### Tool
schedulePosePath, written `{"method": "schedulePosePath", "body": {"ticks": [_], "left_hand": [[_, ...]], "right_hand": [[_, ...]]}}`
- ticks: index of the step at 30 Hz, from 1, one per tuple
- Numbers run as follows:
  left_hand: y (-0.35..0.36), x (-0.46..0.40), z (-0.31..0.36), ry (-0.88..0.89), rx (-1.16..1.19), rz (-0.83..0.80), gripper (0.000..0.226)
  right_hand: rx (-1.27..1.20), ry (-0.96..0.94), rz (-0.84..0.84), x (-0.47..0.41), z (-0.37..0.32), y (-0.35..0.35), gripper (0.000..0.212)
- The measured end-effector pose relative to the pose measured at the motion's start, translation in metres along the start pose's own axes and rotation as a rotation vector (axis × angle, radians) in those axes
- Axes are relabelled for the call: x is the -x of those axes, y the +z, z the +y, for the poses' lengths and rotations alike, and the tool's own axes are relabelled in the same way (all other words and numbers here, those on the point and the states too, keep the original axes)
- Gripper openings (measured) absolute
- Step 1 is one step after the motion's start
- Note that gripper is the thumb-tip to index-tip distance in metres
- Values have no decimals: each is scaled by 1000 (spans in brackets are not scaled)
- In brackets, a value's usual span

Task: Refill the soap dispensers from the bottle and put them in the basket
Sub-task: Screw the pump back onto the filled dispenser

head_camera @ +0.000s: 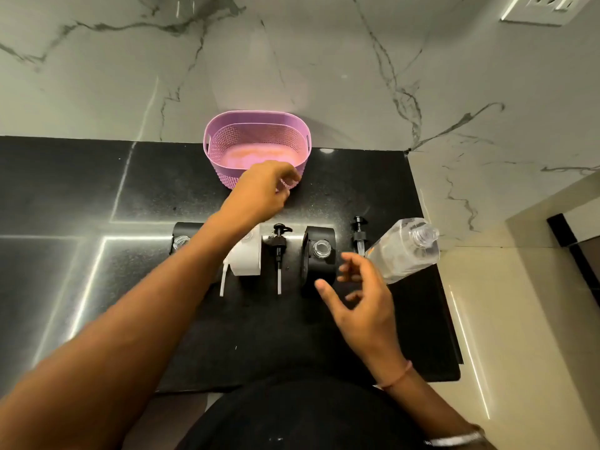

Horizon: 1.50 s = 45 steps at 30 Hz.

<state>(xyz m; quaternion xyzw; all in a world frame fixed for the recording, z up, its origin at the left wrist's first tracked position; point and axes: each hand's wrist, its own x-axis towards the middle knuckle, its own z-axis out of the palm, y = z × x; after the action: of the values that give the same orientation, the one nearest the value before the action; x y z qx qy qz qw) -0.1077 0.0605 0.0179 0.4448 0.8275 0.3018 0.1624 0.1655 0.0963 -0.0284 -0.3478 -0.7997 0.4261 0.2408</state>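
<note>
now the left hand (264,190) reaches over the near rim of the pink perforated plastic basket (256,138), fingers curled, whether pinching anything i cannot tell; the right hand (360,297) hovers spread and empty between the open black soap dispenser (318,254) and the uncapped clear plastic bottle (406,251) on the black stone counter (97,190).

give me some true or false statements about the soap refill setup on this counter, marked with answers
1. The pink perforated plastic basket holds a dispenser. False: nothing is in it.
2. The clear plastic refill bottle has its cap off. True.
3. The right hand grips the refill bottle. False: it is open beside it.
4. The black dispenser near the right hand has its pump removed. True.
5. The left hand reaches toward the basket. True.
</note>
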Motion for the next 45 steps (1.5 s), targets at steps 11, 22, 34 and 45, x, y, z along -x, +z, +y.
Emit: {"method": "schedulePosePath", "body": {"ticks": [11, 22, 34, 45], "left_hand": [[67, -57, -30, -124, -653, -513, 45], [29, -48, -26, -30, -350, -409, 27], [-64, 40, 74, 309, 14, 264, 14], [-19, 40, 69, 348, -93, 180, 17]], "right_hand": [[215, 159, 6, -42, 23, 31, 81], [168, 180, -31, -44, 25, 31, 76], [115, 189, -52, -44, 22, 29, 64], [85, 201, -52, -43, 25, 30, 62]]}}
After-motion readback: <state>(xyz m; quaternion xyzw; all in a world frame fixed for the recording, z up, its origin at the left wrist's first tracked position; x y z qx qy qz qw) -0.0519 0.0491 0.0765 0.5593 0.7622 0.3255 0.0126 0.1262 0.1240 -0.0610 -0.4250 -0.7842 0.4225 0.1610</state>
